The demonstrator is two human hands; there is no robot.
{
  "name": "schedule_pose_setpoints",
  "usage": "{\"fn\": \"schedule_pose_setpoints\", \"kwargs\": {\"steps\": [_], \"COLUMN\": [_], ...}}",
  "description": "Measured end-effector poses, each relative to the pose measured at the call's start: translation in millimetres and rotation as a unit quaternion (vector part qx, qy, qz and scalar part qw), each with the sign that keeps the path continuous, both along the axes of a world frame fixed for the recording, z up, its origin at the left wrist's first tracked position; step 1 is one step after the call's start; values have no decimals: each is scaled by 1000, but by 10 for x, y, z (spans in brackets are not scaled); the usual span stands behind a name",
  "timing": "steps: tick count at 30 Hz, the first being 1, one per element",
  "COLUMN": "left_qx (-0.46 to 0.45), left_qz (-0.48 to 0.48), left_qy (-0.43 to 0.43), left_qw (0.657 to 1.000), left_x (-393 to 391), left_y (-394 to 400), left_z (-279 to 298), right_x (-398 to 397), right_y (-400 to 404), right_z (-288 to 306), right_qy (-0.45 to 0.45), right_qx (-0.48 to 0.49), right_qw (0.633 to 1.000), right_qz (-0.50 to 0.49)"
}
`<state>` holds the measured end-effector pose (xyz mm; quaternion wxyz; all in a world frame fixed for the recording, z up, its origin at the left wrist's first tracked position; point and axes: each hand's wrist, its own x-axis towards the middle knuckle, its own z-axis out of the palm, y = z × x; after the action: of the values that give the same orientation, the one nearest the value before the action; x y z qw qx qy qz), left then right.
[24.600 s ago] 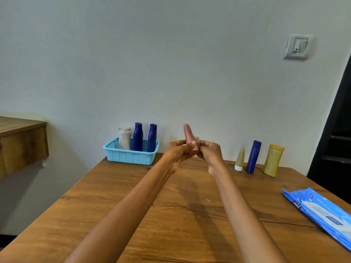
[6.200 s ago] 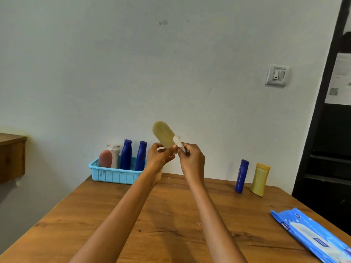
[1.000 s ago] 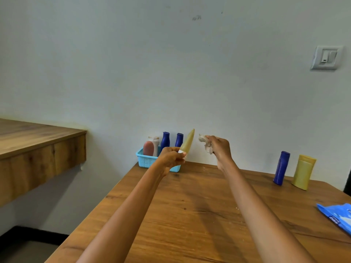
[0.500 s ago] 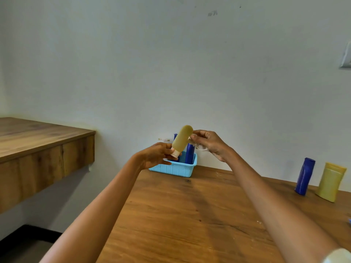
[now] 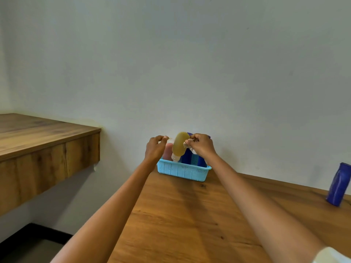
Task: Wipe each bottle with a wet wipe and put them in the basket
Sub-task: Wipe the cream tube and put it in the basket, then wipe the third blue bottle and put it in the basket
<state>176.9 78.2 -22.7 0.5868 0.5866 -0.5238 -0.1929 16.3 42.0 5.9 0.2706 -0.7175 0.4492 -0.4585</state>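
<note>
Setting: wooden bench (image 5: 190,221) against a pale wall (image 5: 190,63); a second wooden surface (image 5: 38,133) stands to the left, apart from the bench.
Basket: light blue basket (image 5: 182,170) sits at the far left corner of the bench, close to the wall.
Basket contents: a pink bottle (image 5: 167,152) at the left; dark blue bottles (image 5: 187,155) at the middle and right, partly hidden behind the hands. Exact count cannot be told.
Yellow bottle: the yellow-tan bottle (image 5: 180,146) is over the basket, white cap downward, tilted slightly, cap end at about rim level. Whether the cap touches the basket floor cannot be told.
Right hand: right hand (image 5: 202,147) is at the bottle's upper right side, fingers curled; the grip is closed around a crumpled white wet wipe (image 5: 188,146), which lies against the bottle. Whether the fingers also hold the bottle cannot be told.
Left hand: left hand (image 5: 155,147) is just left of the bottle, above the pink bottle; fingers curled with thumb and fingertips drawn together. Nothing is seen in this grip, and a gap shows between it and the yellow bottle.
Remaining items: one dark blue bottle (image 5: 339,185) stands upright on the bench at the far right edge of view, well apart from the basket.
Clothing: a pale sleeve (image 5: 332,256) shows at the lower right corner.
</note>
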Motion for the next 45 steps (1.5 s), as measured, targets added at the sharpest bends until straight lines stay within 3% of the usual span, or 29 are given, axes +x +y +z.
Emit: {"fn": "schedule_pose_setpoints", "kwargs": {"steps": [5,11,17,24,31,39,41,45], "left_qx": [35,22,36,53,66,-69,-69,-10], "left_qz": [28,45,50,65,70,88,46,-113], "left_qy": [-34,-90,-229,-293,-316,-346,-302,-108], "left_qw": [998,995,972,952,944,931,950,988], "left_x": [38,50,1,-25,-65,-467,-705,-1267], "left_y": [-104,-180,-174,-156,-103,72,126,188], "left_z": [-150,-277,-303,-261,-196,70,162,242], "right_x": [189,252,260,207,54,-327,-488,-920], "right_y": [-127,-186,-211,-171,-111,155,260,454], "right_z": [-131,-294,-368,-421,-430,-334,-291,-254], "right_qy": [91,118,117,75,-88,-348,-365,-364], "right_qx": [-25,-15,-13,12,75,178,178,164], "right_qw": [995,992,993,997,993,917,908,911], "right_qz": [-29,-35,-31,-21,-32,85,103,105]}}
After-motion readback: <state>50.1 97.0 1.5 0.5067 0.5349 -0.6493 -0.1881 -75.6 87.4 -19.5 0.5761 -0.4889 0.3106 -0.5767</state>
